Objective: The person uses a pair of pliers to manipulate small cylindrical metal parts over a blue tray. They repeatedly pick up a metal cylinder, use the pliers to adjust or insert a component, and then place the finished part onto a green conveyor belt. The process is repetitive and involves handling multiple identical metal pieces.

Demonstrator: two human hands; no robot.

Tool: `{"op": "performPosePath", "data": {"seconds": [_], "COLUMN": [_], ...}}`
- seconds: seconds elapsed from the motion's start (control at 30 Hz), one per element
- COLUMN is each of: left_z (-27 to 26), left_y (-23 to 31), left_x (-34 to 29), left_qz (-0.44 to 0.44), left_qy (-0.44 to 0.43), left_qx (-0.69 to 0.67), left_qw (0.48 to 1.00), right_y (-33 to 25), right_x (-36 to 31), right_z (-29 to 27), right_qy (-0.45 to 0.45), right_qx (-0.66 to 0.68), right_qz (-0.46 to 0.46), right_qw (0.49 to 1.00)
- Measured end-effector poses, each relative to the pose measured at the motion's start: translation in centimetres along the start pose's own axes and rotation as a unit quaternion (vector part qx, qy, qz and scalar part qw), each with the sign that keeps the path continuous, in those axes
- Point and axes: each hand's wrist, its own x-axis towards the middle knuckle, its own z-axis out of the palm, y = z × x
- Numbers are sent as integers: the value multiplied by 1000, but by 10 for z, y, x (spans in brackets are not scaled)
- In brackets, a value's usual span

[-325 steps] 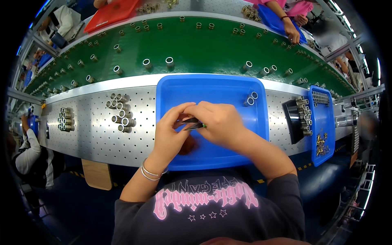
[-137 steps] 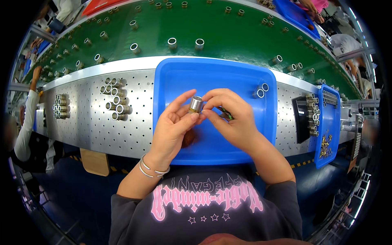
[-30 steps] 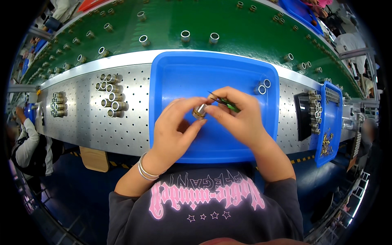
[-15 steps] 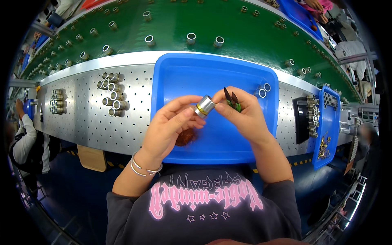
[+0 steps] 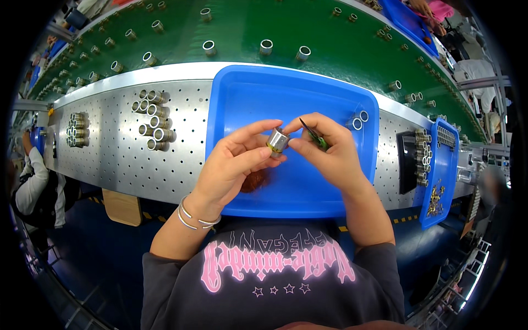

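Over the blue tray [image 5: 297,209], my left hand [image 5: 234,159] pinches a short silver metal sleeve [image 5: 277,141] with a yellowish band near its lower end. The sleeve is tilted. My right hand [image 5: 330,151] has its thumb and forefinger at the sleeve's right side. Tucked in that same hand are small green-handled snips [image 5: 314,136], their dark pointed tips sticking up and away from the sleeve. Under my left hand, a reddish-brown clump [image 5: 256,180] lies in the tray, partly covered. Two metal rings or sleeves [image 5: 360,120] sit at the tray's right side.
Groups of metal sleeves [image 5: 155,121] stand on the perforated metal table [image 5: 187,115] to the left. More sleeves ride on the green belt [image 5: 236,33] beyond. At right are a black holder [image 5: 407,162] and another blue tray [image 5: 440,181] with brass-coloured bits. A person's sleeve [image 5: 33,181] shows far left.
The sleeve has been turned more upright between my hands and its yellow band now faces lower. The snips have tilted in my right hand. The whole view has shifted slightly.
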Motion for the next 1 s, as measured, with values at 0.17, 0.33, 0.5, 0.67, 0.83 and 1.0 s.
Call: {"op": "performPosePath", "data": {"seconds": [0.17,0.33,0.5,0.67,0.83,1.0], "left_z": [3,3,4,3,3,5], "left_y": [-6,-8,-11,-6,-7,-7], "left_x": [3,0,1,1,1,0], "left_qz": [47,46,86,103,112,117], "left_qy": [13,19,43,83,86,83], "left_qx": [52,130,106,46,46,50], "left_qw": [997,990,990,990,989,988], "right_y": [6,4,-6,2,5,6], "right_x": [-1,-4,-2,1,1,0], "right_z": [13,12,19,11,11,10], "right_qy": [29,14,107,99,97,103], "right_qx": [-99,-158,-132,-236,-290,-293], "right_qz": [-143,-139,-137,-165,-161,-154], "right_qw": [984,978,976,953,938,938]}}
